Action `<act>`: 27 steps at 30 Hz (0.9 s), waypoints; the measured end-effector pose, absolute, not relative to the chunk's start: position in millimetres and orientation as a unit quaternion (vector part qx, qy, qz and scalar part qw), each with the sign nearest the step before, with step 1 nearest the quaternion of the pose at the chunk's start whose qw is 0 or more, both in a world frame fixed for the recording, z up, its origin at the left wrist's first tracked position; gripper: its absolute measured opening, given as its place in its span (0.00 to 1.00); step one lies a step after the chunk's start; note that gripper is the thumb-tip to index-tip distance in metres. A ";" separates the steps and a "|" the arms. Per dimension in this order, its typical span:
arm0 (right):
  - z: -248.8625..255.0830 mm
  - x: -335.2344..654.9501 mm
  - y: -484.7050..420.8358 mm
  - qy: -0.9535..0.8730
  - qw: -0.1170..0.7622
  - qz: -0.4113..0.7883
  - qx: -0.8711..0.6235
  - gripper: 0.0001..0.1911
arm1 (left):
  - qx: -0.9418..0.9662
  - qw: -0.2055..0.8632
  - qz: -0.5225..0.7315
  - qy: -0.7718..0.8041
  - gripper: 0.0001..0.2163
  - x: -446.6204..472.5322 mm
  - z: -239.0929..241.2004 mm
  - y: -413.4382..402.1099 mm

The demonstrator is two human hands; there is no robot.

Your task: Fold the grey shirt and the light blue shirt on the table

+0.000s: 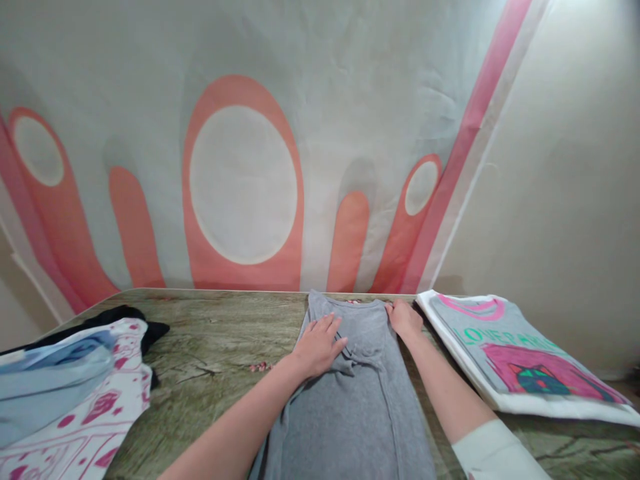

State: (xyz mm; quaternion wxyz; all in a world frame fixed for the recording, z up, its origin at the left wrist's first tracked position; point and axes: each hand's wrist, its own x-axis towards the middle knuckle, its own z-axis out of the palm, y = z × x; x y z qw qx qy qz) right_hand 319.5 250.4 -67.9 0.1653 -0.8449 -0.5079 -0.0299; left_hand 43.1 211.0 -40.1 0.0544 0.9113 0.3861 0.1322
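A grey shirt (345, 413) lies lengthwise on the wooden-patterned table, its neckline towards the far edge and its sides folded in. Flat on its upper part rests my left hand (319, 347), fingers stretched out, beside a few wrinkles in the cloth. At the far right shoulder corner, my right hand (404, 319) is closed on the fabric, though its fingertips are partly hidden. The near end of the shirt runs out of the bottom of the view.
To the right, a stack of folded shirts (530, 363) has a grey, pink-collared one on top. Loose clothes (75, 393) in light blue, white with pink print, and black lie at left. Behind the table (220, 333) rises a wall with a printed covering (330, 100).
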 end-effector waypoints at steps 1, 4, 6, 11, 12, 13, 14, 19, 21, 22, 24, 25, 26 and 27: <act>-67.2 318.7 249.0 -0.507 0.166 -0.036 -0.845 0.20 | 0.910 0.063 0.136 0.387 0.25 41.9 -40.3 211.7; -61.2 316.0 244.4 -0.510 0.171 -0.057 -0.841 0.17 | 0.898 0.080 0.167 0.400 0.22 38.3 -39.0 217.0; -54.5 310.8 241.6 -0.526 0.186 -0.095 -0.825 0.16 | 0.880 0.081 0.204 0.422 0.18 36.1 -37.4 221.3; -43.8 272.4 241.2 -0.645 0.253 -0.096 -0.715 0.08 | 0.852 0.073 0.252 0.453 0.09 36.3 -25.3 216.6; -45.3 262.2 242.1 -0.680 0.263 -0.063 -0.681 0.07 | 0.865 0.081 0.239 0.434 0.09 37.5 -21.5 212.3; -48.0 252.7 243.1 -0.711 0.271 -0.030 -0.648 0.07 | 0.882 0.092 0.216 0.408 0.10 38.9 -17.7 207.4; -51.7 244.6 244.0 -0.735 0.277 -0.003 -0.619 0.07 | 0.899 0.103 0.187 0.382 0.13 40.3 -14.1 202.2; -70.4 236.2 247.0 -0.755 0.334 0.063 -0.561 0.08 | 0.937 0.076 0.099 0.326 0.18 43.5 -4.6 184.5; -73.3 241.9 248.3 -0.735 0.370 0.093 -0.560 0.09 | 0.940 0.060 0.087 0.323 0.13 43.5 -5.7 184.1; -74.0 244.5 249.0 -0.726 0.383 0.107 -0.562 0.10 | 0.939 0.056 0.084 0.328 0.11 43.5 -7.1 185.2; -74.4 248.0 250.6 -0.711 0.396 0.122 -0.567 0.12 | 0.930 0.058 0.096 0.350 0.08 43.3 -10.3 190.1; -74.4 248.8 251.2 -0.708 0.398 0.124 -0.570 0.13 | 0.921 0.066 0.111 0.366 0.09 42.8 -11.5 193.8; -74.3 249.3 251.8 -0.704 0.399 0.125 -0.574 0.14 | 0.910 0.079 0.133 0.384 0.09 41.6 -11.9 198.4; -74.0 249.6 252.2 -0.699 0.402 0.127 -0.577 0.15 | 0.895 0.096 0.159 0.405 0.09 39.5 -11.2 203.7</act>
